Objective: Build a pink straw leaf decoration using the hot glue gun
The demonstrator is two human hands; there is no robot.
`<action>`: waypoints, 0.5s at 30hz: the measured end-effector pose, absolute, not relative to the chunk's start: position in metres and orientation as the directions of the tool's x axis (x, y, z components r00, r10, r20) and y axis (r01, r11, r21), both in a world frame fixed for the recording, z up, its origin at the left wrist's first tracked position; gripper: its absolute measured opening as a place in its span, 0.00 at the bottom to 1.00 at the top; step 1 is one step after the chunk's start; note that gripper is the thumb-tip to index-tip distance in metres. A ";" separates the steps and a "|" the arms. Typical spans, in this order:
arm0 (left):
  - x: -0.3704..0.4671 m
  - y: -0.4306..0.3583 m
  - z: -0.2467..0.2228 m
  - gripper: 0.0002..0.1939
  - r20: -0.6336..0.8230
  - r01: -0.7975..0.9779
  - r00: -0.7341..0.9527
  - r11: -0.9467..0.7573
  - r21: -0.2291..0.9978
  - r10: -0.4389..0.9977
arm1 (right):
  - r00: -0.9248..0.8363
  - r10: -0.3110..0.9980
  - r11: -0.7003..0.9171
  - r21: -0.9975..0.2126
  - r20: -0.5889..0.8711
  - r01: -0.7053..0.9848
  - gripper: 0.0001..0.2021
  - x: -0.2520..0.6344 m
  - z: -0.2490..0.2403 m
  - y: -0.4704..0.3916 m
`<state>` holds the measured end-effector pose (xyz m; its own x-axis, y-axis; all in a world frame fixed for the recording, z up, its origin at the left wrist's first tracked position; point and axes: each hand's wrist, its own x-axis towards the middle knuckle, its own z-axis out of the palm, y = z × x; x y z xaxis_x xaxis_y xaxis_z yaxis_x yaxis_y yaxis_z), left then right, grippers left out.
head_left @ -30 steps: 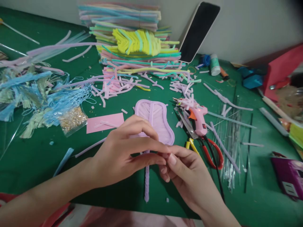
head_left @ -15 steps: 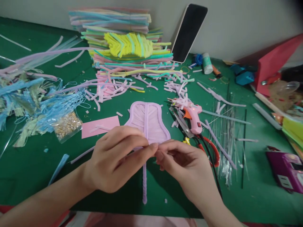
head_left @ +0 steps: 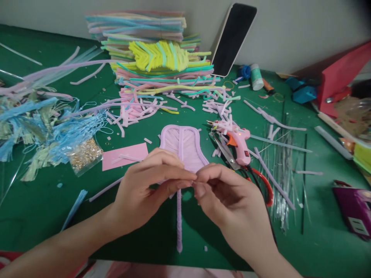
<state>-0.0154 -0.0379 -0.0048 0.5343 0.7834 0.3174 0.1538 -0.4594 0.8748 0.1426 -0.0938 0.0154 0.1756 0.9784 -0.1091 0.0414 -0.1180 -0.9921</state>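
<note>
My left hand [head_left: 153,189] and my right hand [head_left: 232,197] meet fingertip to fingertip, both closed in a pinch. What sits between the fingertips is too small to name; only a thin bit shows there. Under them on the table lies a lilac fan-shaped piece [head_left: 189,144] made of pipe cleaners, with a raised rim and a centre rib. Its twisted lilac handle [head_left: 179,224] points toward me. My fingers cover the lower part of the fan. Just right of it rest a pink glue gun [head_left: 241,148] and scissors with red handles [head_left: 268,187].
Bundled pipe cleaners [head_left: 159,56] are stacked at the back beside a leaning phone [head_left: 234,40]. Blue tassels [head_left: 66,127] and a bag of gold beads [head_left: 85,156] lie left, near a pink card [head_left: 110,157]. Clear thin strips [head_left: 282,193] and a purple box [head_left: 352,210] are right.
My left fingers have shifted slightly, with the thumb now drawn under the index finger. The fingertips remain together. The whole view has shifted a little.
</note>
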 end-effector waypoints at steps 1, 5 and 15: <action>-0.014 -0.038 -0.004 0.08 0.266 0.112 0.532 -0.378 0.919 0.804 | 0.171 0.980 -0.112 -0.993 -0.103 0.041 0.03 0.142 0.017 -0.093; -0.012 -0.038 -0.002 0.07 0.161 0.045 0.507 -0.213 0.976 0.846 | 0.136 0.988 -0.080 -0.993 -0.068 0.088 0.04 0.144 0.019 -0.095; -0.012 -0.038 0.000 0.07 0.056 -0.069 0.512 -0.024 0.997 0.857 | -0.074 0.997 0.056 -0.762 0.011 0.645 0.10 0.189 0.003 -0.138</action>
